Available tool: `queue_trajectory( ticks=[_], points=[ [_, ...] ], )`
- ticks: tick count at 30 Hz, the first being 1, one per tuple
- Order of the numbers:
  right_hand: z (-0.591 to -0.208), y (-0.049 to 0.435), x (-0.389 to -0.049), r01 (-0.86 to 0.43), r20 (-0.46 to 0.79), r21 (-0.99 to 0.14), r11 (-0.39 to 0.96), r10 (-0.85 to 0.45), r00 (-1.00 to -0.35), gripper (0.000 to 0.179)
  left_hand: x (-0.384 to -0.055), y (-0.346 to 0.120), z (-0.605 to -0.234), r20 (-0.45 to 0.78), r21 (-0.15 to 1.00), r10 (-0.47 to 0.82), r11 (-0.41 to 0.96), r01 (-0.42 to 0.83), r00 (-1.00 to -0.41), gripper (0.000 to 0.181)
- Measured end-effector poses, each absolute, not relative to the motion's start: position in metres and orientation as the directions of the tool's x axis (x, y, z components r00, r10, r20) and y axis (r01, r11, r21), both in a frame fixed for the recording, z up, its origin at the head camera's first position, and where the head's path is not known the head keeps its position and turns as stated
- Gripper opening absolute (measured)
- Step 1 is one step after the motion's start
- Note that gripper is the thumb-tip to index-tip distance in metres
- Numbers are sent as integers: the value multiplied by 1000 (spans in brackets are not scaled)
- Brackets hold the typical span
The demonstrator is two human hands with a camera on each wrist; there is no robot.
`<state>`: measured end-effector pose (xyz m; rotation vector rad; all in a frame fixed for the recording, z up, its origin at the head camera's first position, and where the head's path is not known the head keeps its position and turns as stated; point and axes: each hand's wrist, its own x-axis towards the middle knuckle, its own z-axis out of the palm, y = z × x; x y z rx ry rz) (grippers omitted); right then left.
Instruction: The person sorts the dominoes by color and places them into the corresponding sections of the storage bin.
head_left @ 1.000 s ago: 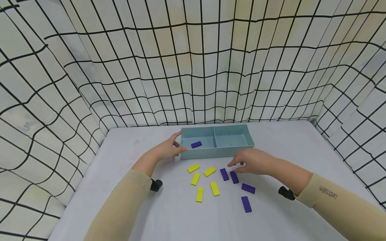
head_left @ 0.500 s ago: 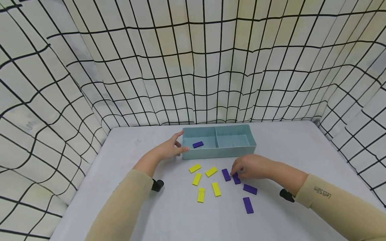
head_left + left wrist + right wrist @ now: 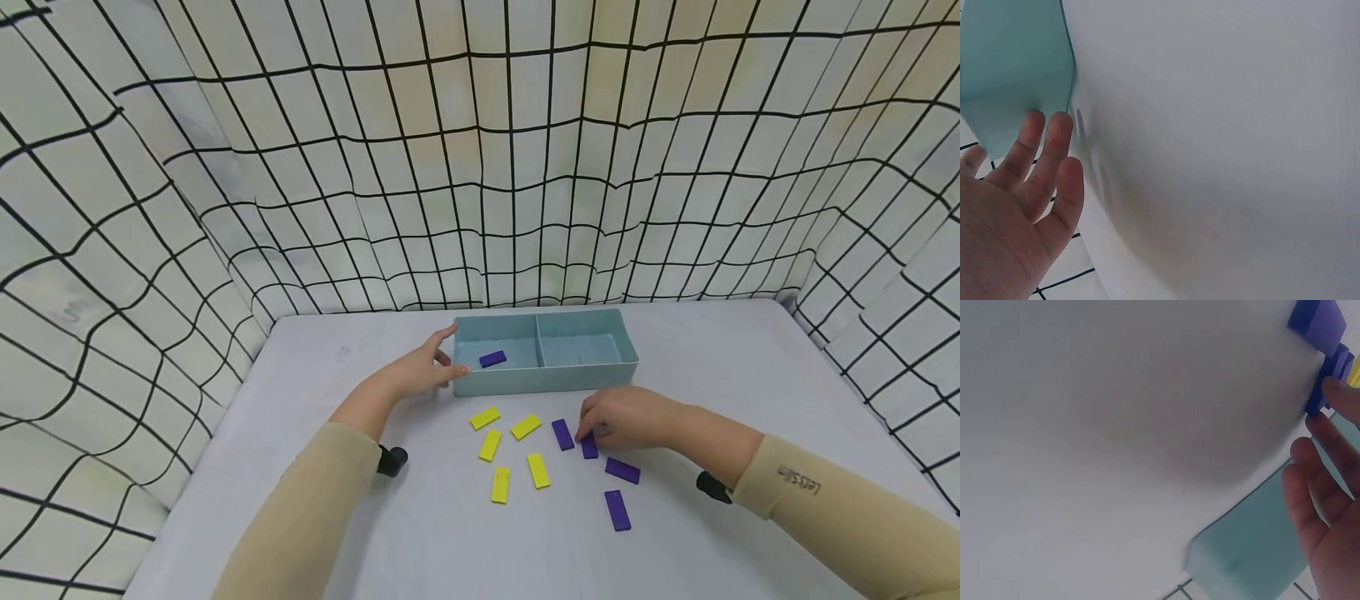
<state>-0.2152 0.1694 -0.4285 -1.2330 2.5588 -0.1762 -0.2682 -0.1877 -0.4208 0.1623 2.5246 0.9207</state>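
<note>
My left hand [image 3: 417, 369] holds the left end of a blue-green two-compartment box [image 3: 525, 382], its thumb at the front rim and index finger at the back corner. Other fingertips are against the end wall [image 3: 1007, 122] in the left wrist view. My right hand [image 3: 633, 415], in front of the box, pinches a purple rectangular block [image 3: 590, 448] between thumb and index finger; the hand hides the block's upper part. In the right wrist view this block [image 3: 1317, 394] shows at the fingertips. One purple block [image 3: 492, 359] lies in the box's left compartment.
A second purple block [image 3: 562, 434] lies just left of the right hand. Two more, a slanted purple block [image 3: 622, 471] and a nearer purple block [image 3: 617, 510], lie below it. Several yellow blocks [image 3: 490, 445] are scattered left of these. Black-grid netting [image 3: 510, 208] surrounds the white table [image 3: 420, 533].
My right hand has come down from the box's front edge, and its fingers have closed onto a purple block. The left hand stays at the box's end.
</note>
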Motion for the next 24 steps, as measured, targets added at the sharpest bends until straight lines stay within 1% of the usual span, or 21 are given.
queue_trajectory(
  ticks=[9, 18, 24],
  points=[
    [-429, 173, -214, -764, -188, -165, 624, -780, -597, 19, -268, -188, -422, -361, 639, 258, 768, -36, -896, 94],
    [-430, 176, -214, -724, -211, -168, 669, -742, -637, 16, -268, -189, -423, -355, 637, 265, 771, -25, -897, 93],
    [-431, 178, -215, -711, -216, -171, 682, -730, -648, 17, -269, -188, -423, -354, 635, 266, 772, -22, -897, 94]
  ],
)
